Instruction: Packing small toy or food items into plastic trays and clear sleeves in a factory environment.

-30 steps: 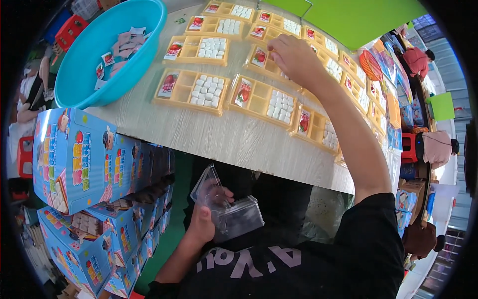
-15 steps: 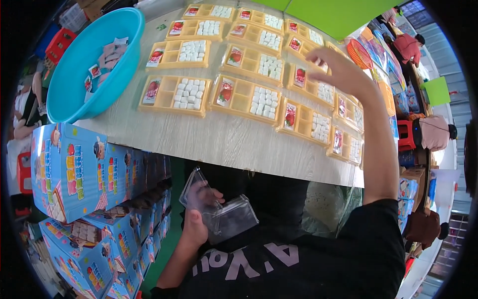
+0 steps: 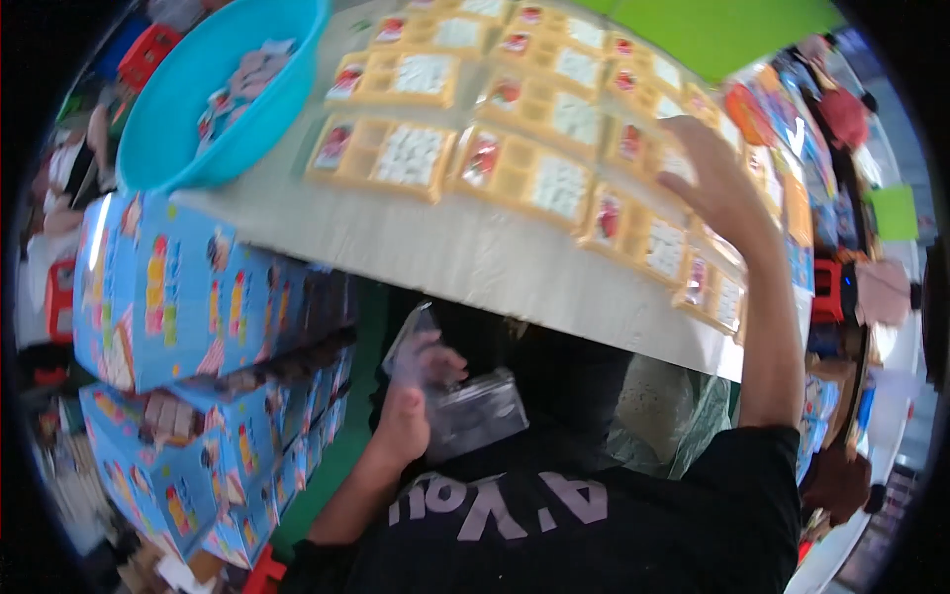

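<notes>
My left hand (image 3: 404,421), below the table's near edge, is closed around clear plastic lids (image 3: 482,414). One lid stands up by the fingers and another juts out to the right; how many there are I cannot tell. My right hand (image 3: 714,183) reaches over the right side of the table, with thumb and fingers apart and nothing seen in it. Beneath it lies a yellow compartment tray (image 3: 628,141), partly hidden by the hand. Similar trays, such as the front one (image 3: 374,158), hold a strawberry-printed sachet and small white marshmallow-like pieces.
A turquoise basin (image 3: 163,148) with sachets stands at the table's left. Blue printed cartons (image 3: 148,297) are stacked below it. A green panel (image 3: 722,35) borders the table's far side. At right are an orange basket (image 3: 744,114) and other people seated along a bench.
The view has shifted, and the picture is blurrier. My right hand has come nearer to me over the trays on the right. The left hand keeps hold of the lids.
</notes>
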